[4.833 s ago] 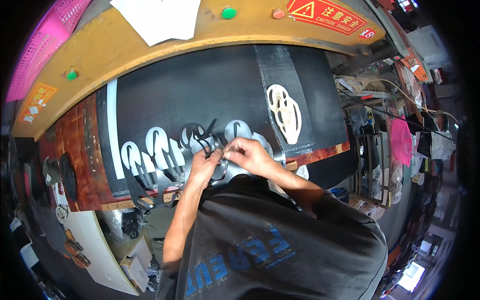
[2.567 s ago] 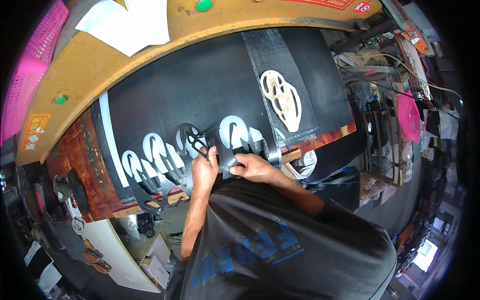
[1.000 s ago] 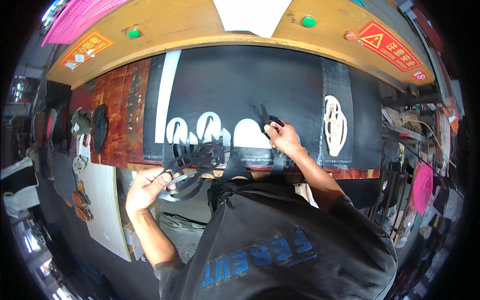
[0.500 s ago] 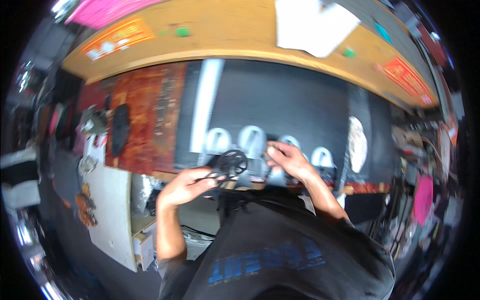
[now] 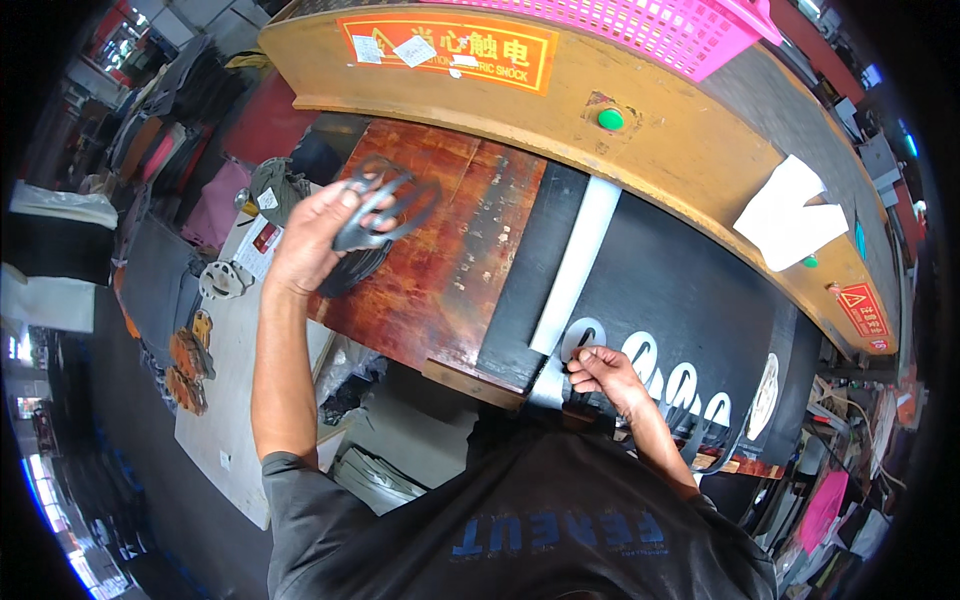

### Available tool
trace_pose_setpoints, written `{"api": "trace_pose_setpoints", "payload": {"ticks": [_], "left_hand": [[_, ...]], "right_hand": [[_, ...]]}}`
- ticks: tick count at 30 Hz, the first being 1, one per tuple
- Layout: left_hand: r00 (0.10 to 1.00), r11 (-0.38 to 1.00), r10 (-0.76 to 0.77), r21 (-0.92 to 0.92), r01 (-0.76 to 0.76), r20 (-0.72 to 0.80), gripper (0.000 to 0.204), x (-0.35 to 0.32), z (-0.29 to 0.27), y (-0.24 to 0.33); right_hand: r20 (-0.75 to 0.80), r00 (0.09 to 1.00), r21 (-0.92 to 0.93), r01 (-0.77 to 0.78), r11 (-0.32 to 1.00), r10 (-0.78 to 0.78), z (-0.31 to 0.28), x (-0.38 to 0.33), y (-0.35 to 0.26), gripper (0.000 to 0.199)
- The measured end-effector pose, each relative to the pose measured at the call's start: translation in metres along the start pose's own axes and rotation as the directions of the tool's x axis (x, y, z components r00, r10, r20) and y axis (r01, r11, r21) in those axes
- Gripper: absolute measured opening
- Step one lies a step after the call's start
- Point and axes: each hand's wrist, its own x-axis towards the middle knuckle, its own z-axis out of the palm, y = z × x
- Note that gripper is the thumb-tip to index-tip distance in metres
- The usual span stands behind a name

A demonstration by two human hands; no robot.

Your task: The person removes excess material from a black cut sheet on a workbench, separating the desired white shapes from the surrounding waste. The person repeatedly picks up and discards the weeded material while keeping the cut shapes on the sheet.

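Note:
My left hand [image 5: 325, 228] is raised over the left part of a reddish-brown board [image 5: 440, 290], its fingers closed on several thin, dark, looped cut-outs [image 5: 400, 200] blurred by motion. Beneath them, partly hidden, a stack of similar black pieces [image 5: 352, 275] lies on the board. At the near edge of a black sheet [image 5: 690, 275], my right hand [image 5: 608, 378] has thumb and fingers pinched together; what is between them cannot be made out. It touches or nearly touches the leftmost of several pale oval openings [image 5: 640, 352] in a row along that edge.
A pale strip [image 5: 580, 265] lies across the black sheet, with a whitish oval piece [image 5: 764, 396] at its right. Beyond runs a yellow machine beam [image 5: 680, 165] with green buttons, bearing a pink basket [image 5: 690, 35] and white paper [image 5: 790, 215]. A pale side table [image 5: 225, 400] stands left.
My left hand has carried the looped cut-outs leftward from the black sheet's near edge to above the board. My right hand is now by the leftmost opening. The view has turned left.

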Motion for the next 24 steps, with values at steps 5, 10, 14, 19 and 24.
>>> {"api": "trace_pose_setpoints", "payload": {"ticks": [5, 10, 14, 19, 24], "left_hand": [[0.943, 0.973, -0.229, -0.087, 0.214, -0.242, 0.042, 0.004, -0.085, -0.051], [0.800, 0.892, -0.357, 0.079, 0.445, -0.482, 0.022, -0.011, -0.126, -0.140], [0.770, 0.940, -0.210, 0.092, 0.329, -0.603, 0.021, -0.013, -0.137, -0.167], [0.737, 0.928, -0.136, 0.176, 0.329, -0.662, 0.030, -0.011, -0.148, -0.177], [0.821, 0.268, 0.283, 0.863, 0.428, -0.495, 0.069, -0.023, -0.137, -0.181]], "right_hand": [[-0.116, 0.993, -0.096, -0.035, 0.995, 0.024, 0.016, 0.008, 0.021, 0.031], [-0.176, 0.984, -0.076, -0.055, 0.996, 0.041, 0.016, 0.013, 0.027, 0.028], [-0.222, 0.973, -0.088, -0.082, 0.993, 0.061, 0.016, 0.018, 0.025, 0.028], [-0.249, 0.968, -0.083, -0.064, 0.995, 0.041, 0.018, 0.020, 0.024, 0.024], [-0.258, 0.965, -0.086, -0.075, 0.993, 0.051, 0.018, 0.021, 0.024, 0.022]]}}
